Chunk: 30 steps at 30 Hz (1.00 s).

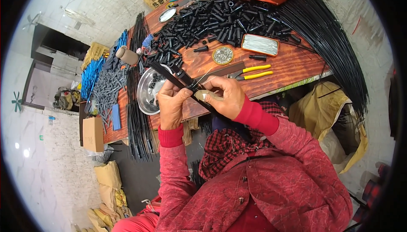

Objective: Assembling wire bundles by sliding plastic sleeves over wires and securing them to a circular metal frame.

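In front of my chest, my left hand (171, 102) is closed around a bundle of thin black rods (166, 74). A black tubular plastic fitting (183, 77) lies against the bundle, tilted. My right hand (227, 94) is closed at the lower end of the fitting, its thumb and fingers pinching a thin silvery wire (205, 77) that sticks out past them. Something pale covers part of the right thumb. My fingers hide the spot where rods, fitting and wire meet. Just beyond my left hand is a clear bowl (144, 98) with small black parts.
Yellow-handled pliers (257, 72), a tin of silvery wires (260, 44) and a round dish of small metal pieces (223, 55) lie on the wooden table (193, 64). Behind them is a heap of black fittings (220, 13). Long black rods (326, 41) overhang the right edge.
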Available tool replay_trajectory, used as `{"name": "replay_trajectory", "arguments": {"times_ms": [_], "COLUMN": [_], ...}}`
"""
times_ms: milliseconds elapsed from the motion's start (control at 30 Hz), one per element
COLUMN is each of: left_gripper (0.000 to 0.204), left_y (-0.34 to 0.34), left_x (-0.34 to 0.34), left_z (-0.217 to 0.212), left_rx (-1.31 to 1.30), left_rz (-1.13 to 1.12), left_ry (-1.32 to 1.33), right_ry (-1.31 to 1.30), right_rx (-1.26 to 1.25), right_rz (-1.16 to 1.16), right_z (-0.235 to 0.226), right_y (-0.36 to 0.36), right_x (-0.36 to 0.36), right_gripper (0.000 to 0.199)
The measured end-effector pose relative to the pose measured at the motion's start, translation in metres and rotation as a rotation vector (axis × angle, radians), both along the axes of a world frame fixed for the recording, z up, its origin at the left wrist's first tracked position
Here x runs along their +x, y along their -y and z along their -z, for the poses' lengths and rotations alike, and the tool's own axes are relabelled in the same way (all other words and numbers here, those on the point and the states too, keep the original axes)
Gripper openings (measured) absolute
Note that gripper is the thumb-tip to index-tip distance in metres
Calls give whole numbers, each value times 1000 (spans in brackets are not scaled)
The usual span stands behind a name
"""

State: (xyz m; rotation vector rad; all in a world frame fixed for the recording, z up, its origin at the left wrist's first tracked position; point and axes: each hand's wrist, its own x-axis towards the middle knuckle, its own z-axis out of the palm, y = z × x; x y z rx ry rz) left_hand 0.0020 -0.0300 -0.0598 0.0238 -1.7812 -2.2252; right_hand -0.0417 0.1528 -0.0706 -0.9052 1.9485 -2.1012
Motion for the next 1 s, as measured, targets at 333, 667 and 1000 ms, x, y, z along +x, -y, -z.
{"name": "replay_trajectory", "arguments": {"times_ms": [333, 667, 1000], "left_gripper": [34, 36, 40], "left_y": [-11, 4, -5], "left_x": [9, 6, 2], "left_z": [-25, -6, 1], "left_rx": [-270, -267, -120], "left_rz": [-46, -20, 10], "left_ry": [95, 9, -24], "right_ry": [-146, 330, 51], "right_rx": [122, -106, 43], "right_rz": [168, -215, 14], "right_z": [7, 18, 12], "right_y": [5, 2, 7], "right_x": [1, -17, -6], "right_gripper": [18, 17, 19]}}
